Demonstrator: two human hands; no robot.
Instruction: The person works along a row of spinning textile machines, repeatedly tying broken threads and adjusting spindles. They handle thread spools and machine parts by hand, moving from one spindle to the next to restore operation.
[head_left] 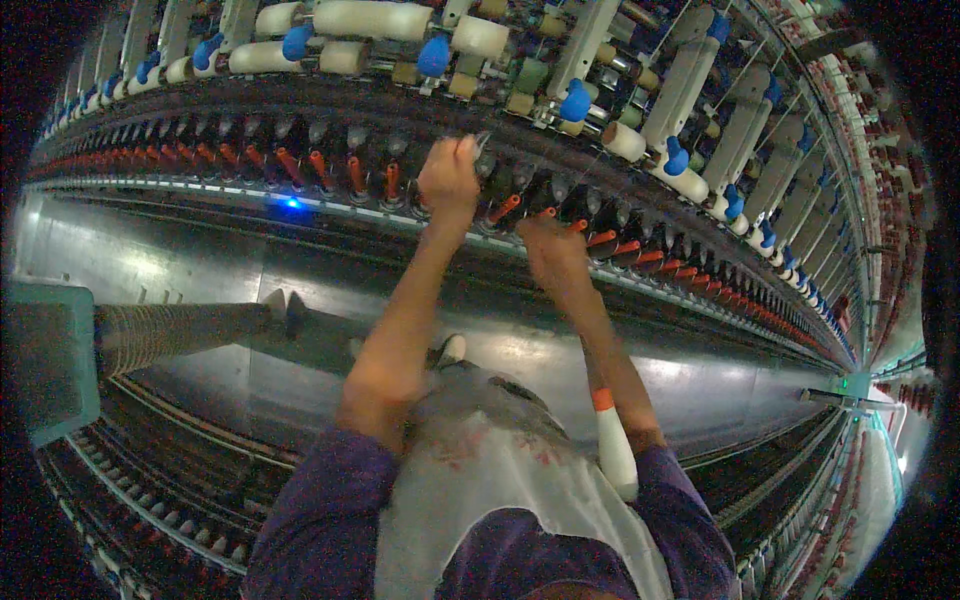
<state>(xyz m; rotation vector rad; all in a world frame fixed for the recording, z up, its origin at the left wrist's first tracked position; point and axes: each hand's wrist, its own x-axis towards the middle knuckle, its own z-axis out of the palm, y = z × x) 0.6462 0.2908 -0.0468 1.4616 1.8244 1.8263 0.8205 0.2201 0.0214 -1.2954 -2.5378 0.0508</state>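
My left hand [449, 178] is raised over the row of spindles on the spinning machine, its fingers closed in a pinch. A small greyish, shiny piece shows at its fingertips, too small to name. To the right and lower, my right hand [553, 255] is at the spindle row among the orange bobbin tubes [505, 208]. Its fingers point down, are blurred and partly hidden, so I cannot tell what they grip. Beside my right forearm, a white yarn bobbin with an orange tip [616, 450] lies against my grey apron [490, 480].
Above the spindles run cream rollers [372, 20] and blue knobs [433, 56]. A blue light [293, 203] glows on the machine's rail. At left stand a teal-edged bin [50, 360] and a ribbed hose [185, 335] over the metal floor [130, 255]. Another machine row [170, 515] lies behind me.
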